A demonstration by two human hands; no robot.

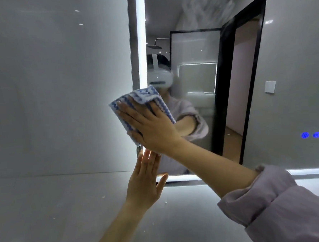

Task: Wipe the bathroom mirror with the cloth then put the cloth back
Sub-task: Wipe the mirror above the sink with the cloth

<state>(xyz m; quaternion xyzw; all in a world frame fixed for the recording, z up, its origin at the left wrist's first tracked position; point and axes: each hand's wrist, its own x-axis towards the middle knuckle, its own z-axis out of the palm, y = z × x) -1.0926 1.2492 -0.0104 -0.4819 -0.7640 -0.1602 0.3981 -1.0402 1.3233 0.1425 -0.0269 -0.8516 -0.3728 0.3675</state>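
Head view: the right hand (151,128) lies flat on the blue-and-white cloth (146,95), fingers straight and spread, pressing it against the left edge of the mirror (199,81), right over the lit strip (142,47). The cloth looks thin, light and floppy, with one corner curling off the glass, so I'd say a broad palm press suits wiping and a bunched pinch suits carrying. The glass is likely slick and breakable, so even pressure is the call. The left hand (144,185) is raised below, fingers straight and close together, at the mirror's lower corner; whether its tips touch the glass is hard to tell. Much of the cloth hides under the palm, the mirror runs off frame top and right, and the cloth's home spot isn't in view
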